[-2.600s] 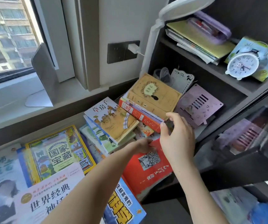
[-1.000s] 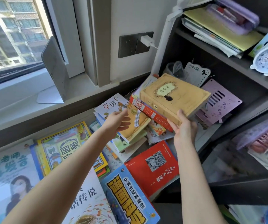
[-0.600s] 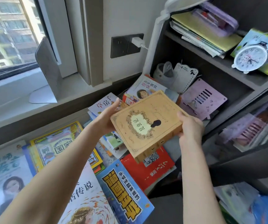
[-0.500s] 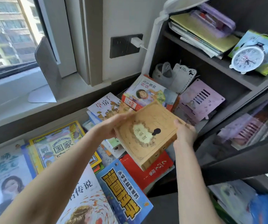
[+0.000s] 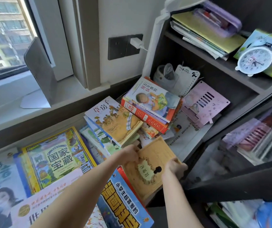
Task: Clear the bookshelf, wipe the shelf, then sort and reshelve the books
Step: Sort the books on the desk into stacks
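Head view: both hands have brought the tan book (image 5: 156, 155) down off the leaning stack in the bookshelf (image 5: 222, 63) and now hold it low over the near spread, above a red book (image 5: 121, 171) and just beside the blue book (image 5: 120, 199). The left hand (image 5: 130, 153) pinches its far-left edge with curled fingers; the right hand (image 5: 175, 167) grips its right edge. The child-cover book (image 5: 153, 97) now tops the stack, so clearing looks only partly done and wiping is some way off. A yellow-cover pile (image 5: 117, 122) lies left of that stack and pink cards (image 5: 204, 104) right. The open glass door (image 5: 230, 162) stands close to the right hand, narrowing the reach. An alarm clock (image 5: 254, 60) sits on the upper shelf.
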`<state>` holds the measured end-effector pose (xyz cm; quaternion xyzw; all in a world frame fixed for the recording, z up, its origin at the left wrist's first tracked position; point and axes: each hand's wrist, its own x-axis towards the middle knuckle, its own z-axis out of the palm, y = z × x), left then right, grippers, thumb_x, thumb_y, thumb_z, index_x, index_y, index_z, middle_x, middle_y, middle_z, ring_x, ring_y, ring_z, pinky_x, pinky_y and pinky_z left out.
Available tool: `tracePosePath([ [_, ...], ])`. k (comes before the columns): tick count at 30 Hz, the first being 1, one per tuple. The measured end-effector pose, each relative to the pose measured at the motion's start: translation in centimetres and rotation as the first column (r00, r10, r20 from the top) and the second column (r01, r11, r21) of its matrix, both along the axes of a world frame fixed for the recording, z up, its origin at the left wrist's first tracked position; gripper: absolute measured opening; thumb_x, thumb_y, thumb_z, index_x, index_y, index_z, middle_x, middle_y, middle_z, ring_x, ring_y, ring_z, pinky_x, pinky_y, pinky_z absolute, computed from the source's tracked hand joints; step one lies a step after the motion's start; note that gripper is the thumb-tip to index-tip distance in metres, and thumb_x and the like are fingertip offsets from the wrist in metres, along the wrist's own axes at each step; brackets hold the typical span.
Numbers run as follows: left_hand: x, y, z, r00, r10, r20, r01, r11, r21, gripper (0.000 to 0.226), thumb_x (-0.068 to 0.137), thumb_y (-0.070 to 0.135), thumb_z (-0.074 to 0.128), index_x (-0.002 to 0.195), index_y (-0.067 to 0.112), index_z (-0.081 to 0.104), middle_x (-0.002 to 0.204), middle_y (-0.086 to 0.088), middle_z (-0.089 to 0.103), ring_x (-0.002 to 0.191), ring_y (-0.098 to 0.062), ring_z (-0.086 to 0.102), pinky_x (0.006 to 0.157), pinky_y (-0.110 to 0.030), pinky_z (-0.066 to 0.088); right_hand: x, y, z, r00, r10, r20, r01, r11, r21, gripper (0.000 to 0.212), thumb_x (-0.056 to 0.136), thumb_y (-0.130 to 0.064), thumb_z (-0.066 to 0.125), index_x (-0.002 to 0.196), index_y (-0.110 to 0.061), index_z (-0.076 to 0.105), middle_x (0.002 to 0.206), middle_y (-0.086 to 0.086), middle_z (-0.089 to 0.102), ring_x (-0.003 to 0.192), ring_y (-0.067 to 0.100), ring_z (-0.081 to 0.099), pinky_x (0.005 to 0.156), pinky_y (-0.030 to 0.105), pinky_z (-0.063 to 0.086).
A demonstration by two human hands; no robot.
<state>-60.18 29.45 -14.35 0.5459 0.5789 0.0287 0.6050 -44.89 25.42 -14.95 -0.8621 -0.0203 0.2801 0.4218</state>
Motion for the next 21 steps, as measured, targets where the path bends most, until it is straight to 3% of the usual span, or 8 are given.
tracePosePath([
  [3, 0.3, -0.4, -1.0, 0.979, -0.141, -0.15, 0.152, 0.986, 0.068, 0.031, 0.085, 0.013, 0.067, 0.115, 0.01, 0.063, 0.112, -0.005, 0.065, 0.101, -0.022, 0.061, 0.084, -0.032, 0.053, -0.1, -0.5, -0.4, 0.996, 0.084, -0.019, -0.085, 0.991, -0.107, 0.045, 0.098, -0.015, 0.047, 0.141, -0.009, 0.036, 0.134, 0.026, 0.049, 0.113, 0.045, 0.055, 0.089, 0.05, 0.051],
  [5, 0.6, -0.1, -0.5, 0.934, -0.226, -0.277, 0.273, 0.951, 0.147, 0.021, 0.086, 0.019, 0.065, 0.105, 0.01, 0.067, 0.1, -0.007, 0.066, 0.087, -0.021, 0.06, 0.071, -0.03, 0.049, -0.1, -0.1, -0.1, 0.974, 0.183, 0.133, -0.154, 0.967, -0.201, 0.042, 0.096, -0.017, 0.049, 0.136, -0.008, 0.042, 0.133, 0.024, 0.051, 0.108, 0.045, 0.057, 0.087, 0.05, 0.05],
  [7, 0.8, 0.7, 0.7, 0.908, -0.202, -0.367, 0.3, 0.925, 0.234, 0.008, 0.089, 0.015, 0.057, 0.088, 0.01, 0.063, 0.088, -0.01, 0.06, 0.077, -0.022, 0.052, 0.062, -0.03, 0.042, -0.3, 1.2, 1.4, 0.904, 0.245, 0.349, -0.192, 0.965, -0.179, 0.03, 0.096, -0.023, 0.051, 0.123, -0.01, 0.058, 0.124, 0.017, 0.059, 0.101, 0.041, 0.06, 0.081, 0.044, 0.049],
  [9, 0.9, 1.6, 2.3, 0.94, -0.116, -0.32, 0.219, 0.925, 0.309, 0.012, 0.091, 0.011, 0.051, 0.084, 0.008, 0.061, 0.086, -0.008, 0.056, 0.079, -0.024, 0.051, 0.064, -0.031, 0.044, -0.7, 3.3, 3.8, 0.876, 0.232, 0.423, -0.232, 0.971, -0.052, 0.024, 0.097, -0.027, 0.053, 0.105, -0.012, 0.069, 0.108, 0.009, 0.068, 0.094, 0.035, 0.062, 0.073, 0.036, 0.046],
  [12, -0.1, 2.7, 4.8, 0.98, 0.06, -0.192, 0.019, 0.922, 0.386, 0.025, 0.093, 0.012, 0.051, 0.113, 0.006, 0.064, 0.109, -0.007, 0.065, 0.099, -0.024, 0.061, 0.082, -0.031, 0.05, -1.0, 6.8, 7.7, 0.886, 0.215, 0.412, -0.272, 0.959, 0.085, 0.024, 0.093, -0.032, 0.06, 0.093, -0.013, 0.073, 0.099, 0.008, 0.072, 0.09, 0.032, 0.062, 0.063, 0.031, 0.037],
  [17, -2.7, 3.3, 6.5, 0.973, 0.213, -0.09, -0.163, 0.906, 0.39, 0.022, 0.094, 0.012, 0.051, 0.111, 0.009, 0.064, 0.111, -0.009, 0.065, 0.093, -0.02, 0.063, 0.083, -0.031, 0.051, -1.3, 11.9, 9.8, 0.818, 0.334, 0.468, -0.39, 0.921, 0.024, 0.043, 0.095, -0.047, 0.05, 0.103, -0.008, 0.067, 0.108, 0.014, 0.065, 0.096, 0.032, 0.059, 0.068, 0.034, 0.042],
  [19, -3.8, 3.2, 6.7, 0.964, 0.258, -0.056, -0.22, 0.902, 0.372, 0.021, 0.094, 0.013, 0.052, 0.111, 0.009, 0.064, 0.103, -0.008, 0.066, 0.081, -0.018, 0.063, 0.079, -0.031, 0.054, -1.1, 13.2, 8.8, 0.868, 0.334, 0.368, -0.362, 0.932, 0.008, 0.049, 0.089, -0.051, 0.058, 0.117, -0.011, 0.054, 0.123, 0.016, 0.057, 0.108, 0.037, 0.056, 0.084, 0.044, 0.048],
  [21, -4.9, 3.0, 6.7, 0.956, 0.293, -0.038, -0.262, 0.901, 0.347, 0.019, 0.095, 0.015, 0.053, 0.111, 0.01, 0.063, 0.099, -0.007, 0.068, 0.085, -0.021, 0.066, 0.08, -0.035, 0.056, -0.6, 13.8, 6.9, 0.936, 0.302, 0.18, -0.305, 0.952, -0.016, 0.071, 0.074, -0.061, 0.068, 0.118, -0.009, 0.048, 0.125, 0.018, 0.053, 0.11, 0.041, 0.054, 0.089, 0.052, 0.048],
])
